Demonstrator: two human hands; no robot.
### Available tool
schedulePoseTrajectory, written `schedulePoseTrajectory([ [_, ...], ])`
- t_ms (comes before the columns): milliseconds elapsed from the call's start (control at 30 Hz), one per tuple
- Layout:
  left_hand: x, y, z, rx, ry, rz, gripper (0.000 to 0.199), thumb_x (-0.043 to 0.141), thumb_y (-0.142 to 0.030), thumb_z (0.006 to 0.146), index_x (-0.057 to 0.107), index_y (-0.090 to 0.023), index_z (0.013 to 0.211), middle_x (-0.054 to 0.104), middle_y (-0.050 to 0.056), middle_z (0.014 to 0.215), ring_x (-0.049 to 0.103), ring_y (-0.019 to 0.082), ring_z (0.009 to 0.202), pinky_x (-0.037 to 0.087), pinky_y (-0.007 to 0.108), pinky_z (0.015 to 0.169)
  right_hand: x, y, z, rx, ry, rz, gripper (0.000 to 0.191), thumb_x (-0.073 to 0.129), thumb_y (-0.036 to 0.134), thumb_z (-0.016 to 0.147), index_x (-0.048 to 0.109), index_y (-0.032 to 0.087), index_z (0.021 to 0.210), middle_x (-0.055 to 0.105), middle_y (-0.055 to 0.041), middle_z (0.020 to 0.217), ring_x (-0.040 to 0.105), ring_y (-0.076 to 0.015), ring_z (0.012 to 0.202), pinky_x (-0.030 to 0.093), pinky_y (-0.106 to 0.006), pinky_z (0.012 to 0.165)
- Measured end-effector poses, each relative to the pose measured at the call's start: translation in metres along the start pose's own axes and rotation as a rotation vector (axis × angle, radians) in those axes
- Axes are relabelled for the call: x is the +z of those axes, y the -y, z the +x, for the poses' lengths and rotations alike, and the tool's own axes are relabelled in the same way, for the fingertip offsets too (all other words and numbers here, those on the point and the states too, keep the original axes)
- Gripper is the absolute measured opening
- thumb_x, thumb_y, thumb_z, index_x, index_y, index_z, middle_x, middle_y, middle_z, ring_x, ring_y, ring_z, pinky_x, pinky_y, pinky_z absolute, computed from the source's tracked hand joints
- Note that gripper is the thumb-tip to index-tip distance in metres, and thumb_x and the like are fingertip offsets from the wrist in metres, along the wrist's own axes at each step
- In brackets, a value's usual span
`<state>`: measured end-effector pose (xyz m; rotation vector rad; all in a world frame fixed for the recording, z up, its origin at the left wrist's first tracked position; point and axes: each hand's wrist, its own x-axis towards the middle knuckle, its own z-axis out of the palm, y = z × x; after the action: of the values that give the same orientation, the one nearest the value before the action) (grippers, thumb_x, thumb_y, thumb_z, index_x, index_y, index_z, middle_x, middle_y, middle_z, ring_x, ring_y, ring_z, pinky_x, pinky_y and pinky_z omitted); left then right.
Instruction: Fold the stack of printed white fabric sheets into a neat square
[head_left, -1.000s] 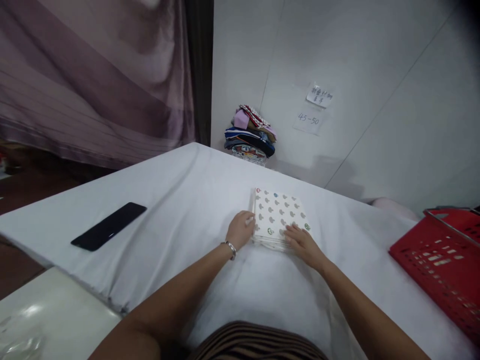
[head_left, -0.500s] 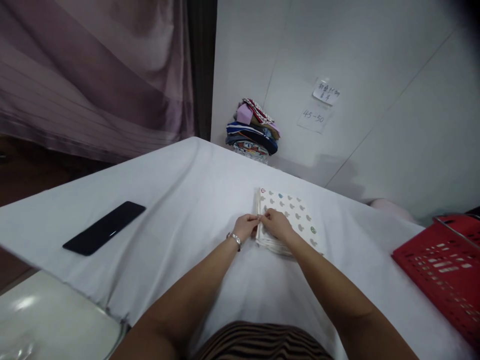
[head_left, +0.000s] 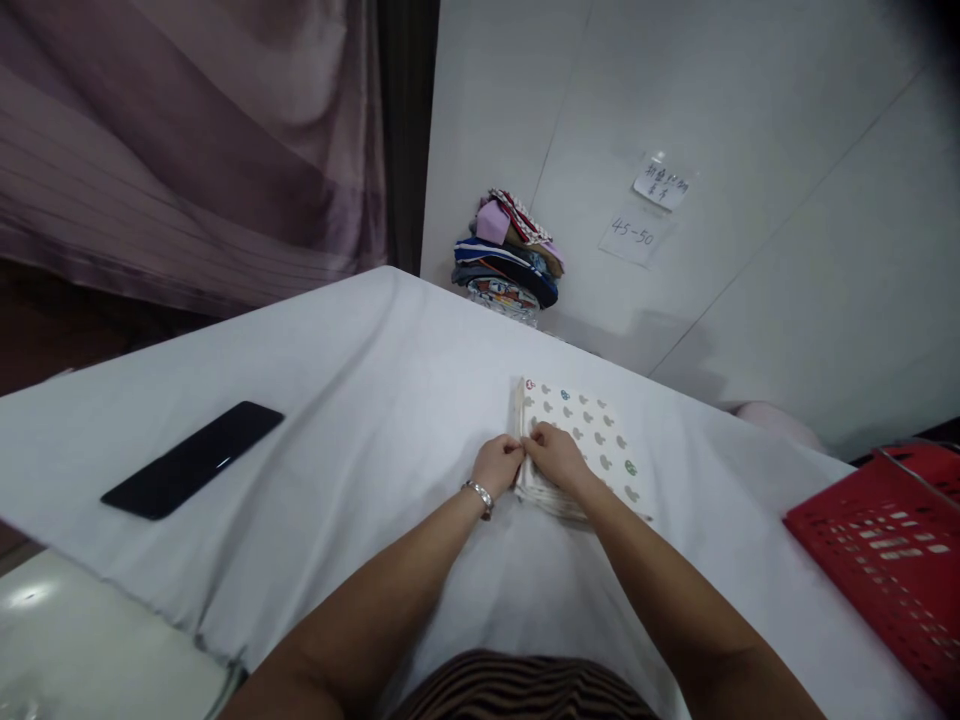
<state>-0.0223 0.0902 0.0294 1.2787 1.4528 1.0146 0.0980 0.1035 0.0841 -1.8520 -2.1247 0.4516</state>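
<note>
A folded white cloth (head_left: pixel 606 438) printed with small grey shapes and a few coloured ones lies in several layers on the white-covered table (head_left: pixel 420 370). At its left edge, my left hand (head_left: pixel 498 465) has its fingers closed on the cloth's side. My right hand (head_left: pixel 556 456) pinches the same edge from above, its fingertips close to those of the left. The palm rests over the near part of the cloth and hides some of the print. A bracelet sits on my left wrist.
A black phone-like slab (head_left: pixel 193 460) lies at the left of the table. Folded clothes (head_left: pixel 510 262) are stacked by the wall at the back. A red plastic basket (head_left: pixel 885 560) stands at the right edge. Paper notes (head_left: pixel 660 185) hang on the wall.
The camera view has shifted slightly. Both hands stay at the cloth's left edge, with the left hand's fingers curled in a little more. The cloth keeps its folded shape.
</note>
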Motion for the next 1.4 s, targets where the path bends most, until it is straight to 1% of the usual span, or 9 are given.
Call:
schedulePoseTrajectory([
  [300,-0.003,-0.002,0.0,0.015,0.032,0.035,0.015,0.055,-0.027,0.073,0.061,-0.017,0.066,0.058,-0.002,0.055,0.054,0.011,0.058,0.038,0.02,0.053,0.002,-0.001,-0.004,-0.016,-0.03,0.084,0.005,0.05,0.025,0.077,0.054,0.021,0.077,0.06,0.0016,0.067,0.053,-0.0128,0.063,0.032,-0.022,0.056],
  [567,-0.007,-0.014,-0.008,-0.046,0.044,-0.005,0.021,0.052,-0.033,0.074,0.062,-0.017,0.066,0.058,-0.002,0.053,0.053,0.011,0.05,0.037,0.021,0.049,0.003,-0.001,-0.007,-0.079,-0.016,0.194,0.021,0.042,0.034,0.082,0.054,0.021,0.072,0.058,0.0007,0.066,0.052,-0.0135,0.065,0.038,-0.023,0.059],
  [700,-0.01,-0.02,-0.014,0.031,0.01,0.086,0.03,0.054,-0.045,0.072,0.061,-0.017,0.064,0.06,0.0,0.057,0.055,0.013,0.059,0.036,0.022,0.053,-0.002,-0.009,-0.004,0.002,0.164,0.453,0.019,0.039,0.027,0.079,0.055,0.019,0.07,0.051,0.0034,0.053,0.046,-0.0105,0.047,0.035,-0.021,0.046],
  [800,-0.009,-0.02,-0.015,0.049,0.004,0.13,0.02,0.058,-0.037,0.07,0.06,-0.018,0.065,0.061,-0.001,0.06,0.055,0.012,0.06,0.036,0.022,0.055,-0.008,-0.018,0.007,0.056,0.273,0.569,0.019,0.043,0.023,0.073,0.058,0.018,0.084,0.05,0.0049,0.05,0.043,-0.0096,0.04,0.033,-0.02,0.041],
  [900,-0.006,-0.018,-0.015,0.058,0.002,0.149,0.011,0.058,-0.029,0.069,0.059,-0.018,0.066,0.06,-0.002,0.061,0.054,0.011,0.059,0.035,0.021,0.056,-0.014,-0.025,0.032,-0.047,0.063,0.451,0.026,0.042,0.025,0.075,0.059,0.018,0.093,0.061,0.0005,0.067,0.054,-0.0126,0.057,0.042,-0.023,0.052],
  [1000,-0.004,-0.015,-0.015,0.062,0.0,0.169,0.01,0.058,-0.027,0.07,0.058,-0.018,0.065,0.06,-0.002,0.06,0.053,0.011,0.058,0.035,0.021,0.055,-0.012,-0.026,0.065,-0.202,-0.11,0.198,0.035,0.044,0.027,0.078,0.056,0.021,0.11,0.058,-0.0057,0.113,0.053,-0.019,0.102,0.043,-0.031,0.083],
  [1067,-0.004,-0.014,-0.014,0.068,0.003,0.199,0.01,0.057,-0.027,0.07,0.058,-0.018,0.066,0.06,-0.002,0.06,0.053,0.011,0.059,0.034,0.021,0.055,-0.007,-0.023,0.085,-0.245,-0.058,0.017,0.04,0.045,0.03,0.08,0.051,0.021,0.118,0.048,-0.0076,0.129,0.038,-0.0221,0.121,0.033,-0.037,0.096],
  [1267,-0.004,-0.013,-0.012,0.062,0.031,0.281,0.014,0.054,-0.029,0.073,0.062,-0.019,0.067,0.062,-0.001,0.065,0.053,0.011,0.062,0.034,0.021,0.057,0.014,-0.023,0.109,-0.185,0.094,-0.223,0.05,0.03,0.041,0.088,0.032,0.021,0.134,0.035,-0.0082,0.139,0.021,-0.0243,0.131,0.014,-0.046,0.103],
  [1400,-0.005,-0.013,-0.013,0.053,0.028,0.312,0.019,0.051,-0.03,0.075,0.065,-0.019,0.068,0.064,0.001,0.071,0.055,0.012,0.067,0.035,0.021,0.06,0.016,-0.028,0.112,-0.227,0.124,-0.228,0.048,0.029,0.046,0.088,0.037,0.024,0.13,0.042,-0.007,0.134,0.028,-0.0242,0.127,0.019,-0.045,0.1],
])
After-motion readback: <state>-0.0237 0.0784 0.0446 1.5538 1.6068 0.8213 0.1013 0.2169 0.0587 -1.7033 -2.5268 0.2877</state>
